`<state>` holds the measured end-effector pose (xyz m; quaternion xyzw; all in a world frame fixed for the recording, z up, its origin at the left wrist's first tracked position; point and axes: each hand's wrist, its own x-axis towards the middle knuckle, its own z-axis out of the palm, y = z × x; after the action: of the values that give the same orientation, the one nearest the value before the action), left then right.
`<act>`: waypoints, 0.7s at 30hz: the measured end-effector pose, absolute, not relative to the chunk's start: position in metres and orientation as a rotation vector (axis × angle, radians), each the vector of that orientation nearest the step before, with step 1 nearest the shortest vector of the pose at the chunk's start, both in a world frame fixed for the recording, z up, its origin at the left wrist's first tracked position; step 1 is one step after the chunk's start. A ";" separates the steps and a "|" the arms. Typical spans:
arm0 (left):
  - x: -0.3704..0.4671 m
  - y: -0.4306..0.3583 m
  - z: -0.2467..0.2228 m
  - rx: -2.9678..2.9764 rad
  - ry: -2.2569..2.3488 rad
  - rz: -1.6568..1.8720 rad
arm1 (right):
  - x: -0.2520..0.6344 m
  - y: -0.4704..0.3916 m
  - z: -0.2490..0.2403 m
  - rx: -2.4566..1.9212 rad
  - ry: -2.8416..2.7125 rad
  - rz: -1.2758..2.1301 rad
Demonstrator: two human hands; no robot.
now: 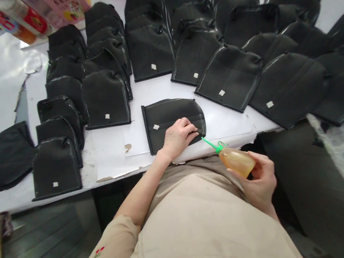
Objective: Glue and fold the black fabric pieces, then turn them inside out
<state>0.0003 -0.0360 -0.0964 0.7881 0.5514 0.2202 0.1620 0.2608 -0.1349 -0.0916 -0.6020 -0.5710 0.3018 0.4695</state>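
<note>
A black piece with one rounded end [169, 114] lies flat at the table's front edge, a small white tag near its straight left end. My left hand [181, 134] rests on it, fingers bent and pinched at its lower right corner; what lies between the fingertips is hidden. My right hand [262, 175] is wrapped round a squeeze bottle [236, 160] of amber liquid with a green cap and a long thin nozzle. The bottle is tilted to the left, and its nozzle tip is at the piece's lower right edge, close to my left fingertips.
Overlapping rows of similar black pieces [151, 53] fan around the back and both sides of the white-covered table [148, 88]. A stack of flat black sheets [4, 152] lies at the left. Bottles [26, 17] and a pink box [67, 3] stand at the back left.
</note>
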 end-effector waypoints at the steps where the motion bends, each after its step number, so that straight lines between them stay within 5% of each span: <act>1: 0.000 -0.036 -0.096 2.244 1.571 0.636 | 0.259 -0.135 -0.092 -1.468 -1.429 0.712; 21: -0.003 -0.037 -0.098 2.195 1.562 0.639 | 0.252 -0.135 -0.091 -1.385 -1.758 0.316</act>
<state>-0.0026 -0.0374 -0.0980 0.7791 0.5544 0.2267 0.1851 0.2524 -0.1346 -0.0914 -0.5543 -0.7035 0.1264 0.4264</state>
